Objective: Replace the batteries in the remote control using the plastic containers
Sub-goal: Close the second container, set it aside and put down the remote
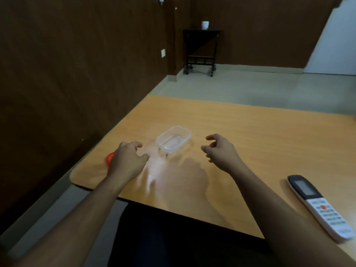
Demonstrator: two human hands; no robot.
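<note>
A clear plastic container [173, 139] stands open on the wooden table [250, 143], apparently empty. My left hand [128, 158] hovers just left of it, fingers curled apart, holding nothing. My right hand [219, 149] hovers just right of it, fingers also spread and empty. A red object [109, 158] peeks out from behind my left hand; most of it is hidden. The white and black remote control [319, 206] lies face up near the table's right front edge, well away from both hands.
A blurred clear shape [154, 170] lies on the table in front of the container. The table's left corner is rounded, with a brown wall beyond. A black wheeled stand [201, 51] stands far back on the floor.
</note>
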